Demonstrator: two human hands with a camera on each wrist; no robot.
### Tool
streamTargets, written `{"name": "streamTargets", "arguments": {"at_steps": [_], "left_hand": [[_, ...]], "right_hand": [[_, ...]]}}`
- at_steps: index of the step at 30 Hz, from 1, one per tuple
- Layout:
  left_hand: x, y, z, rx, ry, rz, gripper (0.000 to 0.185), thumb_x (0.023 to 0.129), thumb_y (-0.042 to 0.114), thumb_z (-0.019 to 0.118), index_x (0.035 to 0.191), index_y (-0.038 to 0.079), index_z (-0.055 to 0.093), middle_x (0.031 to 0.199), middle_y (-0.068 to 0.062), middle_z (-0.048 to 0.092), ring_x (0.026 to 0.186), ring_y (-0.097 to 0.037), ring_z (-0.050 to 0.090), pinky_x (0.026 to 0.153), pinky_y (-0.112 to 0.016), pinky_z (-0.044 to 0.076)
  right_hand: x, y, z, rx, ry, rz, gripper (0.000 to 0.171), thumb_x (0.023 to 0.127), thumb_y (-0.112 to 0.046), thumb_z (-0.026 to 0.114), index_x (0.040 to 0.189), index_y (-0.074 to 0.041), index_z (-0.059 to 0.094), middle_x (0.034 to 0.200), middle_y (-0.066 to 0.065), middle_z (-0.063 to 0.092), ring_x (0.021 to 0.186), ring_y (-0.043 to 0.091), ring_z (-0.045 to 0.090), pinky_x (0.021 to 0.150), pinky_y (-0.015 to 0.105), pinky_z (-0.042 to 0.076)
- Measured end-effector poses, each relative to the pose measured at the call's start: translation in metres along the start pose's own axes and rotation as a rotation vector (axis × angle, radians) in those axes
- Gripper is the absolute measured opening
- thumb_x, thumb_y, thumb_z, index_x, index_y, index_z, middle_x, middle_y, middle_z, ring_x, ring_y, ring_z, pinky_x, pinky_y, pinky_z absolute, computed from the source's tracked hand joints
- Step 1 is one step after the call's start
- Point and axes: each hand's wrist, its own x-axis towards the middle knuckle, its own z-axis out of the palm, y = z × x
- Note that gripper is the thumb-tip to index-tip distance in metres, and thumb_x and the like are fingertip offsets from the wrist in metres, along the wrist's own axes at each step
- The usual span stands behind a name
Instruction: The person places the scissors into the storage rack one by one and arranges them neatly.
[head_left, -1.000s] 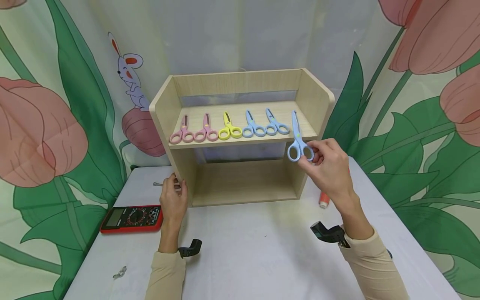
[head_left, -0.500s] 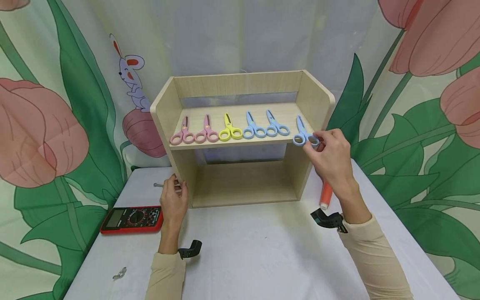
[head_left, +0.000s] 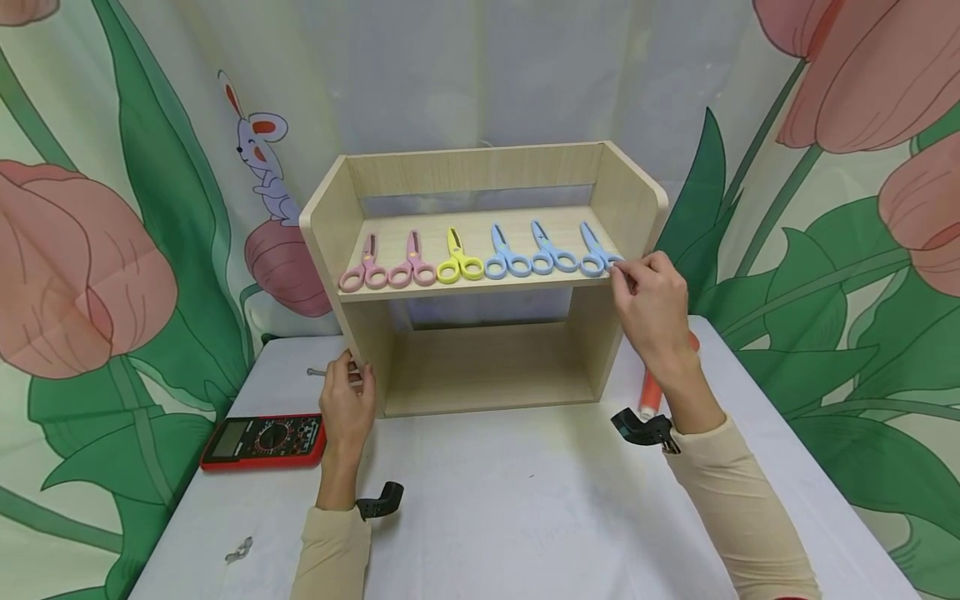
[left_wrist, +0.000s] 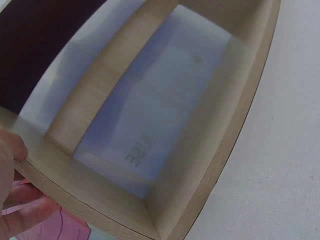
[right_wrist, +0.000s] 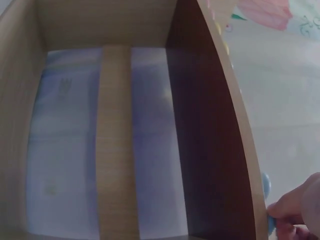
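At the right end of the upper board of a pale wooden shelf (head_left: pixel 491 362), my right hand (head_left: pixel 651 308) pinches one handle ring of blue scissors (head_left: pixel 595 246), which lie on the board with blades pointing back. In the right wrist view its fingertips meet a blue handle (right_wrist: pixel 266 185) at the board's edge; the blades are hidden there. To the left lie two more blue scissors, yellow scissors (head_left: pixel 457 250) and two pairs of pink scissors (head_left: pixel 412 258), in a row. My left hand (head_left: pixel 348 408) grips the shelf's left side panel, thumb on the front edge and fingers outside.
A red-framed multimeter (head_left: pixel 264 442) lies left of the shelf, near a thin metal rod (head_left: pixel 317 371) partly behind my left hand. A small silvery piece (head_left: pixel 239 550) lies at the front left. An orange tube (head_left: pixel 650 392) lies behind my right forearm.
My right hand has lowered the blue scissors from in front of the shelf onto the upper board, then shifted them slightly left, beside the other blue pairs. My left hand stays put.
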Motion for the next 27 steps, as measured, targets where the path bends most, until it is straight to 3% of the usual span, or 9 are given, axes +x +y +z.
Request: {"name": "streamTargets", "arguments": {"at_steps": [6,11,17,22,25,27], "left_hand": [[-0.001,-0.002,0.0,-0.008,0.01,0.004,0.034,0.096,0.007,0.064,0.125,-0.008,0.056,0.104,-0.025,0.062,0.087,-0.037,0.07,0.068,-0.048,0.064],[0.0,-0.003,-0.002,-0.006,0.013,-0.006,0.034,0.096,0.008,0.064,0.126,-0.007,0.056,0.105,-0.025,0.062,0.088,-0.037,0.07,0.069,-0.048,0.064],[-0.001,-0.003,-0.008,0.0,0.015,-0.031,0.035,0.096,0.008,0.066,0.126,-0.007,0.057,0.105,-0.025,0.062,0.089,-0.037,0.07,0.07,-0.048,0.063],[0.005,0.005,-0.017,0.034,-0.091,-0.091,0.035,0.098,0.012,0.064,0.126,-0.008,0.056,0.108,-0.026,0.063,0.093,-0.039,0.069,0.075,-0.051,0.062],[0.01,0.018,-0.027,0.079,-0.168,-0.131,0.04,0.099,0.017,0.062,0.129,-0.007,0.054,0.112,-0.026,0.063,0.097,-0.04,0.068,0.08,-0.053,0.061],[0.011,0.029,-0.035,0.108,-0.185,-0.138,0.044,0.1,0.021,0.062,0.133,-0.006,0.053,0.115,-0.026,0.062,0.1,-0.04,0.067,0.082,-0.054,0.06]], "right_hand": [[0.007,0.002,0.004,-0.084,-0.023,-0.002,0.032,0.1,-0.021,0.057,0.117,0.002,0.072,0.093,0.025,0.074,0.072,0.039,0.064,0.049,0.032,0.039],[0.008,0.001,0.006,-0.075,-0.035,0.003,0.033,0.101,-0.024,0.056,0.12,-0.001,0.071,0.093,0.024,0.075,0.07,0.037,0.062,0.047,0.032,0.037],[0.001,0.0,0.003,-0.032,0.011,-0.028,0.036,0.1,-0.027,0.055,0.125,-0.005,0.07,0.069,0.018,0.067,0.057,0.027,0.051,0.047,0.03,0.032],[-0.015,-0.002,-0.002,-0.016,0.044,-0.064,0.037,0.098,-0.024,0.061,0.126,0.0,0.065,0.066,0.012,0.058,0.056,0.02,0.046,0.049,0.026,0.032],[-0.028,-0.002,-0.004,0.008,0.036,-0.085,0.036,0.095,-0.021,0.065,0.123,0.002,0.063,0.071,0.012,0.06,0.06,0.021,0.049,0.052,0.025,0.035],[-0.037,-0.001,-0.004,0.018,0.022,-0.114,0.037,0.093,-0.02,0.068,0.121,0.003,0.063,0.075,0.013,0.062,0.063,0.023,0.053,0.053,0.026,0.038]]}}
